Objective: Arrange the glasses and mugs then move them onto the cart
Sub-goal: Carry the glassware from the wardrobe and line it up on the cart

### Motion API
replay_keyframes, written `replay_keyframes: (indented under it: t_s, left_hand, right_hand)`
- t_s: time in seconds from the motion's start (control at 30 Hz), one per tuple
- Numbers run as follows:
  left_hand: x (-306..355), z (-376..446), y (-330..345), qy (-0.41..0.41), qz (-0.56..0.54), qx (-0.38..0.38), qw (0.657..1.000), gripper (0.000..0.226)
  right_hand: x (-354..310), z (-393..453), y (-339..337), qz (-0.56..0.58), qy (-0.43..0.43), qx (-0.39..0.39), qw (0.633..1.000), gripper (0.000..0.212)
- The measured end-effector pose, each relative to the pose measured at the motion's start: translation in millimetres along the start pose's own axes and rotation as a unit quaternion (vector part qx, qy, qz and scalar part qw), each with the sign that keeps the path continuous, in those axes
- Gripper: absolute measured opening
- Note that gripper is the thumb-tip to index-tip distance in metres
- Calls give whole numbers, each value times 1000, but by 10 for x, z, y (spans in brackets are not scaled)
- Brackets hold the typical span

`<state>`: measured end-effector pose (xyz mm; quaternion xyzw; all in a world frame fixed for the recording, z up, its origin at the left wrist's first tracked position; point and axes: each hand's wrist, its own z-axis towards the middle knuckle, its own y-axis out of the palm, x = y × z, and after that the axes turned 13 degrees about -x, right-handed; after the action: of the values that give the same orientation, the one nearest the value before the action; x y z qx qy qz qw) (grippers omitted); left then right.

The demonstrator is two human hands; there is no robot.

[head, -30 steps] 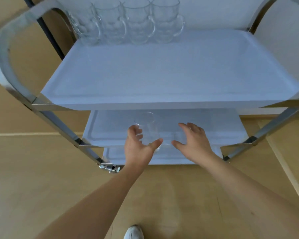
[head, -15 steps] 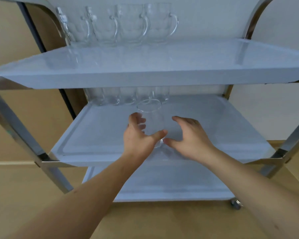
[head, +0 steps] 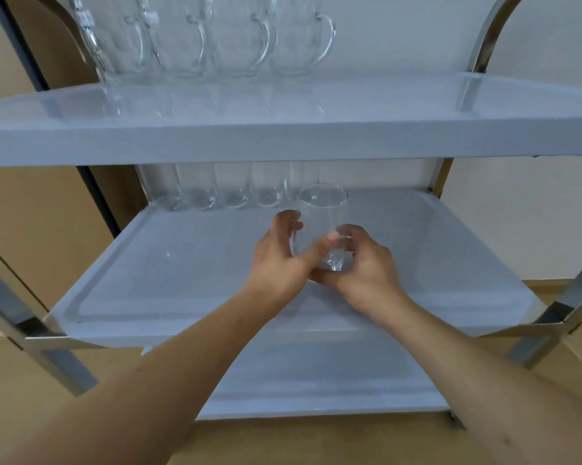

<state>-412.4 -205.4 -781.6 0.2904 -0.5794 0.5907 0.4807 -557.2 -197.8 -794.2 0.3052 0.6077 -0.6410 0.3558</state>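
Note:
I hold a clear drinking glass upright over the middle shelf of a three-shelf cart. My left hand wraps its left side, thumb across the front. My right hand cups its base from the right. Whether the glass touches the shelf I cannot tell. A row of several clear glasses stands at the back of the middle shelf, their tops hidden by the top shelf. Several clear handled mugs stand in a row at the back left of the top shelf.
The cart has chrome side frames and posts at its corners. A bottom shelf shows under my forearms. Behind the cart is a white wall; the floor is tan wood.
The view has dropped lower, level with the middle shelf. Both hands have carried the glass further in over that shelf, and my right hand has closed onto its base.

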Motion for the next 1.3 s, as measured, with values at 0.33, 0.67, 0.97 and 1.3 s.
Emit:
replay_keyframes:
  t_s: [0.33,0.67,0.97,1.3]
  left_hand:
    - [-531,336,-53,37,346,-7,937,66]
    - [-596,353,20,34,442,-50,895,73]
    - [-632,359,35,55,456,-35,888,61]
    - [-620,358,28,53,448,-39,892,61]
  right_hand:
    - [308,927,-121,-11,2,84,996,86]
    - [426,1665,-182,-56,21,132,989,75]
    - [429,1926,-158,-65,42,130,988,91]
    - [378,1836,-147,-83,87,114,986,108]
